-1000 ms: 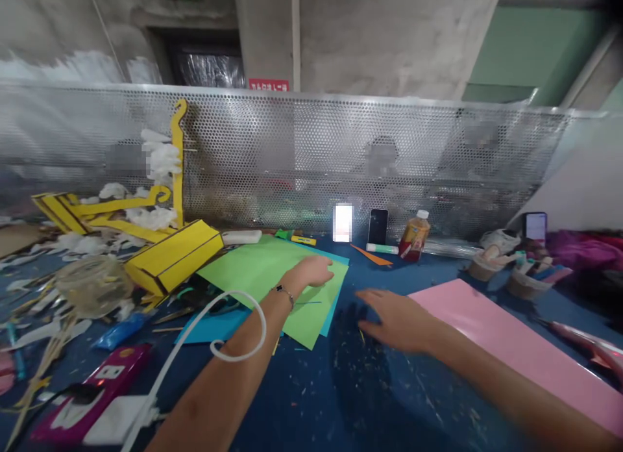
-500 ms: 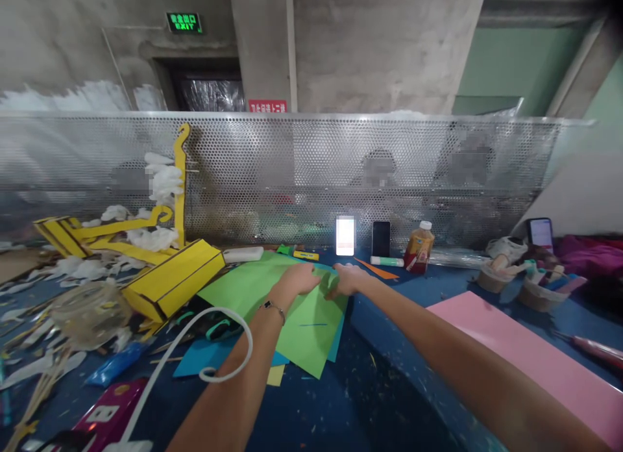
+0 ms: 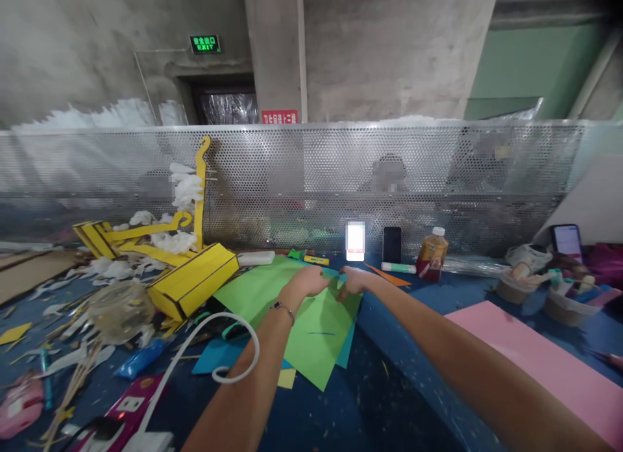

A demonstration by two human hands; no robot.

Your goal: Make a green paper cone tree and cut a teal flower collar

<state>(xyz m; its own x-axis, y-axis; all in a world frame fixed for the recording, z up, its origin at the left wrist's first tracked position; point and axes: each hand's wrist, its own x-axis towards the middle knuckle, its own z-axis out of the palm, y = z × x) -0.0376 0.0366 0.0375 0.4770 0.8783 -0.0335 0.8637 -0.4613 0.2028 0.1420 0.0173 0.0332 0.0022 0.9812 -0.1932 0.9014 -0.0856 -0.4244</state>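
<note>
My left hand (image 3: 307, 281) rests on a light green sheet of paper (image 3: 311, 348), its fingers lying along the surface near the upper edge. My right hand (image 3: 355, 282) is just to the right, touching the same sheet near its upper right side. Its thumb and fingers are spread, with a bit of teal showing between them. Teal paper (image 3: 347, 348) peeks out beneath the green along the right. A short dark line marks the green sheet. Below my left forearm lie a blue sheet (image 3: 219, 356) and a small yellow piece (image 3: 287, 378).
A yellow card structure (image 3: 192, 280) with white fluff stands left, near a clear jar (image 3: 119, 312) and scraps. A white cable (image 3: 170, 367) loops beside my left forearm. Phones, a glue stick (image 3: 398, 268) and a bottle (image 3: 432, 256) line the back. Pink paper (image 3: 530, 367) lies right.
The curled green flap between my hands no longer shows, and my right thumb and fingers have spread apart. The whole view has shifted, so things appear farther right and slightly lower.
</note>
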